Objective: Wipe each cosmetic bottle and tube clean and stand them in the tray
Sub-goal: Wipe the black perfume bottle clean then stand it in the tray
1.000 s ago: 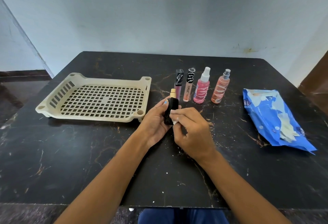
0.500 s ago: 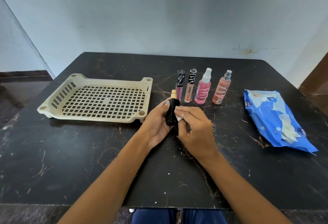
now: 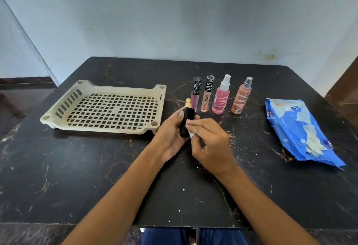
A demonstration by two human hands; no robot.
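Observation:
My left hand (image 3: 170, 138) grips a small black bottle (image 3: 187, 117) with a gold top, held upright above the table. My right hand (image 3: 210, 144) presses a white wipe (image 3: 192, 133) against the bottle's right side; most of the wipe is hidden under my fingers. Behind them stand a dark pink lip gloss tube (image 3: 195, 94), a beige lip gloss tube (image 3: 207, 95), a pink spray bottle (image 3: 221, 96) and a peach spray bottle (image 3: 242, 97) in a row. The cream lattice tray (image 3: 64, 107) lies to the left with nothing in it.
A blue pack of wipes (image 3: 302, 130) lies at the right of the black marble table (image 3: 77, 167). A wall runs behind the table's far edge. A brown door edge shows at the far right.
My right hand has slid the wipe up and then back down the bottle's side. My left hand keeps the bottle in the same spot.

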